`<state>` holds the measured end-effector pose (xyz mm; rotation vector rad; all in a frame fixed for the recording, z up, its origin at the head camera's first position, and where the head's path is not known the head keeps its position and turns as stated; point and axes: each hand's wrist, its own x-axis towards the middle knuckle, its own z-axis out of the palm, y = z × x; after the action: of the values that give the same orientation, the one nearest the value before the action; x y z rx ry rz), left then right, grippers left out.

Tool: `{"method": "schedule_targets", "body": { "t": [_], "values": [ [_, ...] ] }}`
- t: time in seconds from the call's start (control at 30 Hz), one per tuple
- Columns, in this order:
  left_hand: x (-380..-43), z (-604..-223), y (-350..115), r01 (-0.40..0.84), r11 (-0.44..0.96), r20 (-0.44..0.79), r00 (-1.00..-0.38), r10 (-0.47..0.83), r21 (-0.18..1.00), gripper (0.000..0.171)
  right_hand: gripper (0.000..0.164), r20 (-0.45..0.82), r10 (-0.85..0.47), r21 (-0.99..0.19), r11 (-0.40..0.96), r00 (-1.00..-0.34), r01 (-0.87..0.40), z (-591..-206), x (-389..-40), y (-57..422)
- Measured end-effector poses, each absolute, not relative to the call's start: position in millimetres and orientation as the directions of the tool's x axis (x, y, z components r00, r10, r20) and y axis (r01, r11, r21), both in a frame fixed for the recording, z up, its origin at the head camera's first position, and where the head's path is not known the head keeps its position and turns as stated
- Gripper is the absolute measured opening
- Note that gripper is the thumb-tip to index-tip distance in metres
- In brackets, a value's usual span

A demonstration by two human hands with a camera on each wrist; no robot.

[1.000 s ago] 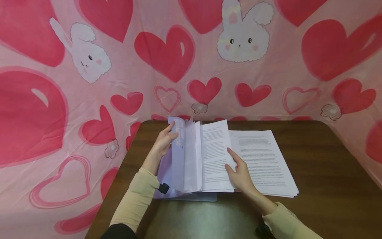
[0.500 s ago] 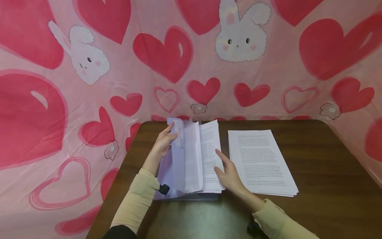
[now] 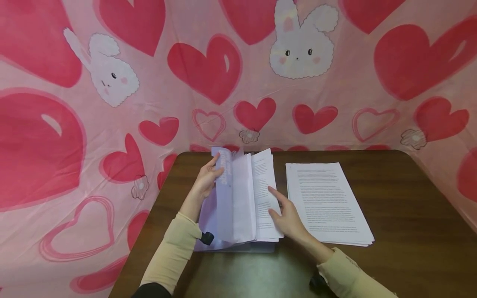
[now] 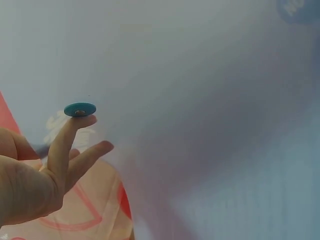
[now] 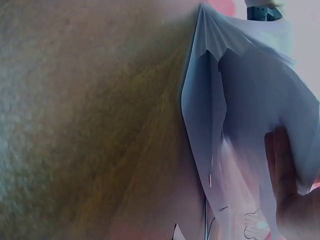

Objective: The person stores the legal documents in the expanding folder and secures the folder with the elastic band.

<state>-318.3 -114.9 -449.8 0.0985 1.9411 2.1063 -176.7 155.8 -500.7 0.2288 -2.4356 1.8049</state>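
A light purple expanding file folder [image 3: 223, 215] stands opened on the table, its pleated side [image 5: 210, 35] showing in the right wrist view. My left hand [image 3: 206, 179] pinches the folder's cover near its top left, beside white lettering. A round teal button [image 4: 80, 109] on the cover sits at a fingertip in the left wrist view. My right hand [image 3: 290, 219] grips the right edge of some printed sheets [image 3: 263, 186], thumb and index finger showing at that edge. The sheets' left part is hidden behind a folder divider [image 3: 244, 203].
A stack of printed paper [image 3: 328, 203] lies flat to the right of the folder. Everything rests on a dark brown wooden table [image 3: 406, 215]. A pink cloth [image 3: 354, 82] with red hearts and rabbit heads hangs behind and to the left.
My right hand has moved left with the printed sheets, sliding them further behind the divider and uncovering the left edge of the stack. The left hand keeps its hold on the cover.
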Motion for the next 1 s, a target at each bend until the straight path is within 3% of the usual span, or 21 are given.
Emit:
{"method": "schedule_targets", "body": {
  "t": [0.6, 1.0],
  "values": [
    [-310.3, -449.3, -106.0, -0.108, -0.029, -0.098, -0.966, 0.239, 0.994, 0.073, 0.069, 0.239, -0.142, -0.936, 0.232, -0.961, -0.266, -512.9, -182.9, 145.7],
    [-306.4, -449.2, -101.9, -0.108, -0.063, -0.094, -0.976, 0.194, 0.992, 0.071, 0.071, 0.169, -0.195, -0.975, 0.108, -0.966, -0.193, -524.1, -188.2, 123.4]
  ]
}}
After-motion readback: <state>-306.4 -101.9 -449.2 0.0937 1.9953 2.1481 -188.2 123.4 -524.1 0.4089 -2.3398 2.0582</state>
